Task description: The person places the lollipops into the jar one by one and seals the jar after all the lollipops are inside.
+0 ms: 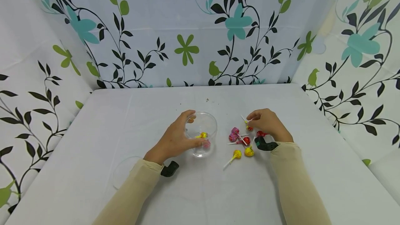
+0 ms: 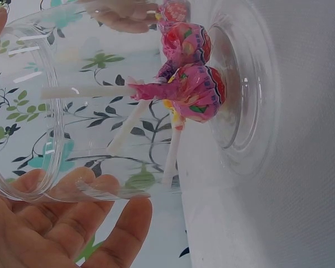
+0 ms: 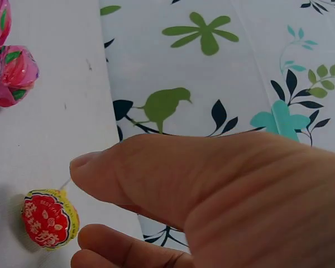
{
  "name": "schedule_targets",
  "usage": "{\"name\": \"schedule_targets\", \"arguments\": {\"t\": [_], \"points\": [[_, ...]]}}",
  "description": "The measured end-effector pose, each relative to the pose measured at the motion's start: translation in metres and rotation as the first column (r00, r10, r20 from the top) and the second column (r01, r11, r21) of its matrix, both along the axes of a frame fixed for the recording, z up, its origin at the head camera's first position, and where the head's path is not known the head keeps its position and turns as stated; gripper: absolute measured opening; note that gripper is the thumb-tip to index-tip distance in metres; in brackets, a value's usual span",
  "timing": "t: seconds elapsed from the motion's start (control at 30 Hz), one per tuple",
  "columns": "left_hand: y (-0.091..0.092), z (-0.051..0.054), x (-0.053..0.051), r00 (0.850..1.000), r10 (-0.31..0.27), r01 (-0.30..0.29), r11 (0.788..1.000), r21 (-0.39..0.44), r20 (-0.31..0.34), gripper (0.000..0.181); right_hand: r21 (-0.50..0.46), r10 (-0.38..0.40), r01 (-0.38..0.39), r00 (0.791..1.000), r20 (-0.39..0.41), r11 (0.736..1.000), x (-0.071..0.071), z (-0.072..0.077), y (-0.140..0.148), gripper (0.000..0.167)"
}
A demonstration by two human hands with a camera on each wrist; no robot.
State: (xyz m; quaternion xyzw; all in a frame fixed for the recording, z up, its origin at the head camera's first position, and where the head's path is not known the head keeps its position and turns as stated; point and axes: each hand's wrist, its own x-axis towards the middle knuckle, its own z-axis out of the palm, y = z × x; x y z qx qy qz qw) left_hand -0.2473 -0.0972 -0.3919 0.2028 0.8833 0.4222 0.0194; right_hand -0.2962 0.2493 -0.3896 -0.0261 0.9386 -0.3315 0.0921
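While the left hand (image 1: 178,136) grips the clear jar (image 1: 214,133), a lollipop (image 3: 50,219) lies at the tip of the right hand (image 1: 267,123), pinched or not I cannot tell; this seems the picking-up step, next calling for a lift leftward.

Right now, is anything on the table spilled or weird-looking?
A little: small dark specks dot the white table, beyond the clear jar toward the far edge. They look odd against the plain surface, but they're too small to tell if they're crumbs or marks. I can't see anything broken.
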Motion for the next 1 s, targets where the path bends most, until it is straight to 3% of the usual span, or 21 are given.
{"name": "schedule_targets", "arguments": {"t": [0.13,0.3,0.43,0.57,0.83,1.0], "points": [[0.0,-0.001,0.0,1.0,0.002,-0.002,1.0,-0.005,-0.004,0.105,0.011,0.004,-0.004,0.999,0.045,1.0,0.0,-0.004,-0.002,0.03],[0.0,-0.002,-0.001,1.0,0.005,-0.005,1.0,-0.006,-0.004,0.104,0.047,0.027,-0.029,0.999,0.047,0.998,-0.001,-0.007,-0.004,0.027],[0.0,-0.002,-0.001,1.0,0.008,-0.008,1.0,-0.003,0.0,0.103,0.071,0.036,-0.036,0.999,0.014,0.997,-0.001,-0.009,-0.005,0.026],[0.0,-0.001,-0.001,1.0,0.009,-0.009,1.0,-0.003,0.002,0.103,0.068,0.019,-0.014,0.997,-0.072,0.998,-0.001,-0.006,-0.005,0.025],[0.0,-0.001,-0.001,1.0,0.01,-0.01,1.0,-0.001,0.002,0.105,-0.085,-0.035,0.02,0.983,-0.18,0.996,0.008,0.017,-0.017,0.024],[0.0,-0.001,-0.001,1.0,0.011,-0.011,1.0,0.0,0.0,0.104,-0.13,-0.04,0.008,0.969,-0.243,0.991,0.016,0.033,-0.024,0.02]]}}
